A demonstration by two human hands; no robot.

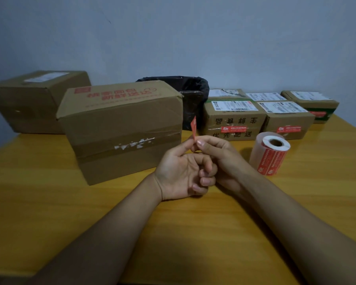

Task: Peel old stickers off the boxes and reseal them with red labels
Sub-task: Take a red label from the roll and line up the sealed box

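Observation:
Above the table's middle, my left hand (180,173) and my right hand (216,159) meet, and both pinch the lower end of a small red label (193,126) that stands upright between their fingertips. Just left of the hands sits a large cardboard box (121,130) with brown tape across its front and white scraps of torn sticker on the tape. A roll of red labels (269,156) stands to the right of my right hand. Two smaller boxes (233,120) (288,120) behind it carry red labels on their front seams.
A bin lined with a black bag (193,93) stands behind the large box. Another big box (35,99) sits at the back left. Several small boxes with white shipping labels (310,103) line the back right. The wooden table (193,223) lies bare in front of my arms.

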